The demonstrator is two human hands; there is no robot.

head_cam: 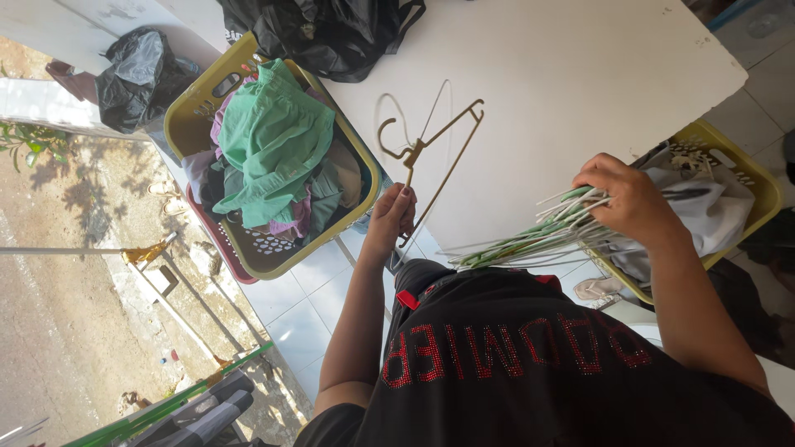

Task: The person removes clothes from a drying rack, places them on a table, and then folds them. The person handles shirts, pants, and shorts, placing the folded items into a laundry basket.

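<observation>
My left hand [393,213] grips the lower corner of a brown plastic hanger [435,147], which lies tilted on the white table [580,74]. My right hand [627,199] is closed on a bundle of several thin white and green hangers [530,236], held at the table's near edge with their ends pointing left. A yellow laundry basket [186,112] full of crumpled clothes, topped by a green garment [269,136], stands left of the table. A second yellow basket [766,190] with pale cloth sits under my right hand.
A black bag [331,33] lies on the table's far left corner, and another black bag [137,79] sits beyond the full basket. A dark red basket [217,244] is under the yellow one. Pale floor tiles [306,306] end at a sunlit dirt yard [58,314].
</observation>
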